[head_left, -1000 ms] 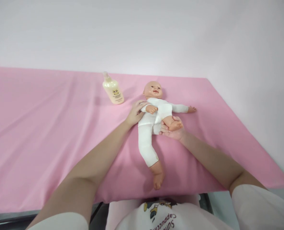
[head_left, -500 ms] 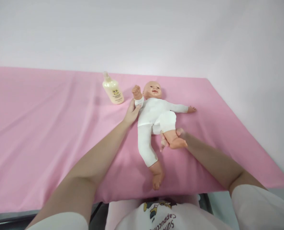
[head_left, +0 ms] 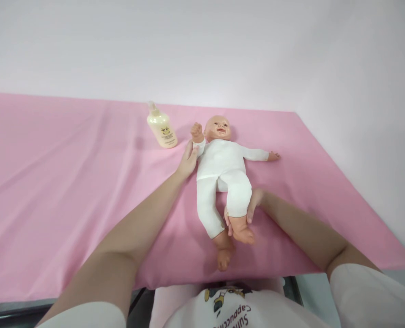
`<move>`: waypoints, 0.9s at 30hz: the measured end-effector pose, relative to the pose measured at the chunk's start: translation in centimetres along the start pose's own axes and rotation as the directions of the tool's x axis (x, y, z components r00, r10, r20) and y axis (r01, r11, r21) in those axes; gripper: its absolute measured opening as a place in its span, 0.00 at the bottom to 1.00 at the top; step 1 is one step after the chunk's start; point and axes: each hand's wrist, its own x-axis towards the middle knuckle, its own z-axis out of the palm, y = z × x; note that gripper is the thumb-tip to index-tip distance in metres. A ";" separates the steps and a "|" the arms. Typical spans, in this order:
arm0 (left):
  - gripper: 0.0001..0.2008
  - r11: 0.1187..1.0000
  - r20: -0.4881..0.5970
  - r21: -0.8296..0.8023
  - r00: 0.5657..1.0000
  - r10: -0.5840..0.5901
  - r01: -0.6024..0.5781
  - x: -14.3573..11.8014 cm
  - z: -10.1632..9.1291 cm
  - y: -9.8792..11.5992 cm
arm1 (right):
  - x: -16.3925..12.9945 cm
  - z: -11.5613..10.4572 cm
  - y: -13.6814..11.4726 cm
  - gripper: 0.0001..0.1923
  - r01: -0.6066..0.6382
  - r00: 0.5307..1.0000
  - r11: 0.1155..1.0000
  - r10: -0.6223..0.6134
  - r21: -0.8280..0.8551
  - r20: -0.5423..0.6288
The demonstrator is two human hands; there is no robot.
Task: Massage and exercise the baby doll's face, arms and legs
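Head view: doll supine, head away.

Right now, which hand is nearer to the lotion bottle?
Left. The left hand grips the doll's raised arm just right of and below the bottle, without touching it. The right hand holds the doll's lower leg, much farther off.

light: bright, even; shadows: soft, faint; focus: sharp centre; edges: wide-angle bending; glare: none
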 end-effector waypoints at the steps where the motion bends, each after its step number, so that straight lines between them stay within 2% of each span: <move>1: 0.36 1.000 0.008 -0.002 1.000 0.000 0.000 0.0 0.0 0.0 | 0.0 -0.2 0.2 0.25 -0.040 0.995 0.999 0.042 -0.018 0.095; 3: 0.37 1.000 0.021 -0.012 1.000 -0.012 0.012 0.0 0.0 -0.1 | 0.0 -0.7 0.7 0.27 -0.069 0.962 0.996 0.080 -0.051 0.261; 4: 0.37 1.000 0.023 -0.018 0.999 -0.023 0.024 0.0 0.0 -0.2 | 0.0 -0.9 1.1 0.28 -0.040 0.951 0.998 0.052 -0.047 0.303; 7: 0.34 0.998 0.019 -0.029 0.998 -0.056 0.056 -0.1 0.0 -0.6 | 0.1 -1.4 2.3 0.31 0.130 0.941 0.991 -0.133 0.030 0.313; 11: 0.29 0.999 0.034 -0.028 0.998 -0.045 0.046 0.0 0.0 -1.0 | 0.2 -1.3 3.3 0.33 0.327 0.919 0.922 -0.361 0.206 0.157; 16: 0.28 0.997 0.095 0.035 0.994 0.063 -0.066 0.0 -0.3 -0.3 | -0.2 -0.7 1.9 0.28 0.537 0.828 0.799 -0.560 0.269 0.010; 18: 0.28 0.988 0.152 0.085 0.981 0.118 -0.132 0.0 -0.4 0.2 | -0.4 -0.4 1.1 0.26 0.586 0.809 0.766 -0.573 0.263 -0.133; 22: 0.28 0.954 0.259 0.188 0.949 0.180 -0.233 0.1 -0.6 0.7 | -0.4 -0.2 0.5 0.23 0.635 0.743 0.743 -0.514 0.212 -0.429; 24: 0.28 0.946 0.274 0.215 0.945 0.180 -0.243 0.1 -0.7 0.6 | -0.3 -0.3 0.7 0.23 0.635 0.716 0.749 -0.478 0.189 -0.509; 27: 0.28 0.942 0.281 0.225 0.943 0.180 -0.247 0.1 -0.8 0.3 | -0.2 -0.4 1.0 0.24 0.636 0.698 0.752 -0.465 0.174 -0.545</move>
